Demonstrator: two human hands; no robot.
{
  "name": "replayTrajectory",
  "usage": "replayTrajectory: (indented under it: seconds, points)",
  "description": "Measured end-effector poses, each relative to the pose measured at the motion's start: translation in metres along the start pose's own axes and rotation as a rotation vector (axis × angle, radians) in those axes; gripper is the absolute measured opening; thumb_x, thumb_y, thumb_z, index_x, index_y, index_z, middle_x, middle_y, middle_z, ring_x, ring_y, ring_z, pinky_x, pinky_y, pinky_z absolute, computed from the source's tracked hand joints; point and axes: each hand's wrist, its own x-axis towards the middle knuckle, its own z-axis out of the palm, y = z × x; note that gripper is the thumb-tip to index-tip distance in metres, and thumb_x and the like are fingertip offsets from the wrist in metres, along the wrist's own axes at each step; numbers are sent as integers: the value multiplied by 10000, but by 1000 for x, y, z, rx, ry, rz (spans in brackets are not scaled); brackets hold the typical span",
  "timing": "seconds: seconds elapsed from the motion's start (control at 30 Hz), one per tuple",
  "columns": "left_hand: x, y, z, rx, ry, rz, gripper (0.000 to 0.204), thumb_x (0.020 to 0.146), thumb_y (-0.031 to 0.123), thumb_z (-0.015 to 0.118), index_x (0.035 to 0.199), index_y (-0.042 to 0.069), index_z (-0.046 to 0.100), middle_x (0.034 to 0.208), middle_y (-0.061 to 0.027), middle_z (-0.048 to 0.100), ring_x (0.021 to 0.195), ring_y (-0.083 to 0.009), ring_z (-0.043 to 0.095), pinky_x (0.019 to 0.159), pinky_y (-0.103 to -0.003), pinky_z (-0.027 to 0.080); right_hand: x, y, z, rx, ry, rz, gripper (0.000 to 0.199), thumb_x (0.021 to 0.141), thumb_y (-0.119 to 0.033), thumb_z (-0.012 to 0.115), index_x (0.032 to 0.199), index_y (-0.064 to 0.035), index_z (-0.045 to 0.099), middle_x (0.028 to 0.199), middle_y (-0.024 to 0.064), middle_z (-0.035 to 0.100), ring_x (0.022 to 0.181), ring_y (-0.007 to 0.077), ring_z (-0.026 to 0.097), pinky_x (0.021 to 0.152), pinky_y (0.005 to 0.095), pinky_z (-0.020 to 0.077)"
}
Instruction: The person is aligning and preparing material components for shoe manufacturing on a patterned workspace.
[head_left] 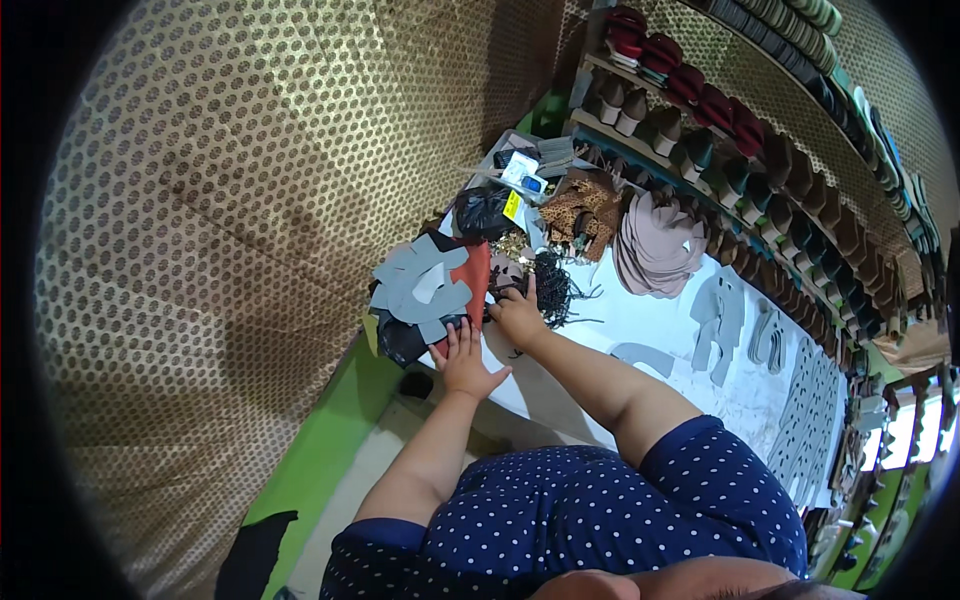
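Observation:
My left hand (466, 368) lies with fingers spread at the front of a pile of cut material. Its fingertips touch the pile's lower edge, near a red piece (478, 275) and grey cut pieces (410, 285). Black material (400, 343) shows beneath the grey ones. My right hand (519, 316) rests just right of the red piece with fingers apart, one of them reaching up beside a tangle of thin black straps (553, 290). Nothing can be made out in either hand. Small dark and pinkish pieces lie just beyond the right fingers.
Mauve cut pieces (655, 245), leopard-patterned material (585, 210) and a black plastic bag (483, 212) lie farther back on the white table (595, 335). Grey cut pieces (718, 320) spread to the right. Shelves of shoes (735, 180) line the right side; patterned sheeting (240, 230) hangs at left.

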Motion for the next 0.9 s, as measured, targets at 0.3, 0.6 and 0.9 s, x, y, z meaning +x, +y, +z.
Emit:
replayTrajectory:
  seconds: [0.3, 0.6, 0.9]
  points:
    - [0, 2, 3, 13, -16, 4, 1167, 696, 702, 693, 1580, 72, 264, 1691, -97, 117, 1560, -320, 41, 1157, -703, -2, -11, 8, -40, 196, 184, 145, 143, 879, -165, 586, 895, -158, 729, 950, 25, 685, 1106, 267, 585, 1121, 773, 124]
    - [0, 4, 4, 23, 42, 9, 1107, 720, 672, 696, 1568, 88, 290, 1685, -91, 150, 1556, -337, 73, 1155, -708, 22, -151, 138, -46, 376, 197, 756, 123, 847, -244, 716, 894, -136, 749, 899, 40, 747, 956, 265, 675, 1019, 732, 309]
    - [2, 5, 16, 50, 97, -28, 1201, 730, 614, 705, 1608, 60, 102, 1676, -101, 186, 1556, -299, 110, 1186, -657, 16, -234, 160, -44, 457, 94, 959, 136, 844, -271, 715, 892, -156, 769, 871, 43, 747, 887, 281, 697, 1072, 759, 232]
